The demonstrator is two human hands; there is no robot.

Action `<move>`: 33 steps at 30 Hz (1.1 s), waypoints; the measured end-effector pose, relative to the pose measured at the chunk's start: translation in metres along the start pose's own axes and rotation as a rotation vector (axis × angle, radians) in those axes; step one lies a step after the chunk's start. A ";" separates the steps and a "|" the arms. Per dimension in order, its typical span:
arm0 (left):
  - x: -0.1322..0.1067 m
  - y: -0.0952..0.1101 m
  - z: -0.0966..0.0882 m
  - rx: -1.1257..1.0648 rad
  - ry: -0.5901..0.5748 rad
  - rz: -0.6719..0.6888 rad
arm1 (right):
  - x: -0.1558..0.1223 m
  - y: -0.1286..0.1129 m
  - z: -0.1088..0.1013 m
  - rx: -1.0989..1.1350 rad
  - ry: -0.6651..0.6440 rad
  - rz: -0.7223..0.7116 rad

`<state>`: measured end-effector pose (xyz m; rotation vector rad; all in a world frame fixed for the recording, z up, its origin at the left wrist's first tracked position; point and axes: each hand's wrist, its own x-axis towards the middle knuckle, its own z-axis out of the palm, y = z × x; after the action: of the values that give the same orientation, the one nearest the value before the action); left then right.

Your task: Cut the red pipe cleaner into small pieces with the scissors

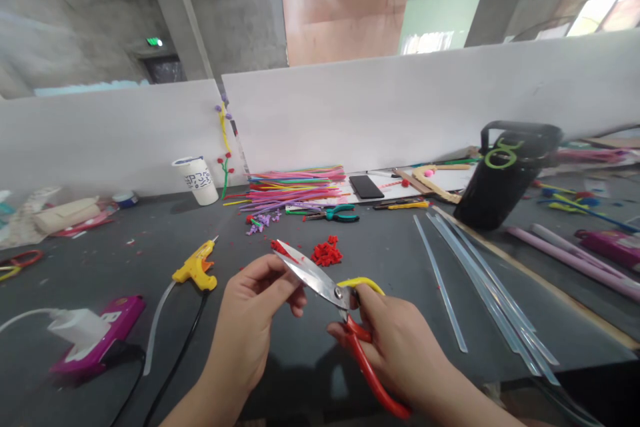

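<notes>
My right hand [400, 330] is wrapped round the handles of a pair of scissors [315, 278], one loop yellow and the other red. The blades point up and left, passing over the fingertips of my left hand [257, 310]. That hand is closed in a pinch beside the blades; what sits between thumb and forefinger is hidden. Some red fuzzy bits [278, 246] show near the blade tips; I cannot tell if they are held or lie on the table. Just beyond the scissors is a small heap of cut red pipe cleaner pieces [327, 251].
Bundled coloured pipe cleaners [295, 188], teal pliers [340, 214] and a phone [367, 187] lie farther back. To the left are a yellow glue gun [197, 268] and a purple power strip [103, 340]. Clear glue sticks [480, 287] and a tilted black bottle [510, 177] occupy the right.
</notes>
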<state>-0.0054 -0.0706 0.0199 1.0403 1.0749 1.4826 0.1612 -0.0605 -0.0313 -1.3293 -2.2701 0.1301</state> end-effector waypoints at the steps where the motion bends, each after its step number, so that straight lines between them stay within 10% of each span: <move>1: 0.000 0.000 0.000 -0.001 0.002 -0.001 | 0.000 0.000 0.000 0.002 -0.004 0.001; 12: 0.003 0.003 -0.007 0.051 -0.017 -0.002 | 0.004 -0.002 -0.007 0.066 -0.003 0.059; 24: 0.001 -0.012 0.008 0.106 -0.415 -0.385 | 0.020 -0.007 -0.021 1.104 -0.187 0.402; 33: 0.001 -0.019 0.008 0.106 -0.468 -0.460 | 0.019 -0.006 -0.024 1.158 -0.280 0.372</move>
<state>0.0059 -0.0666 0.0037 1.0572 0.9724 0.7724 0.1602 -0.0519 -0.0020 -1.0337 -1.5505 1.5504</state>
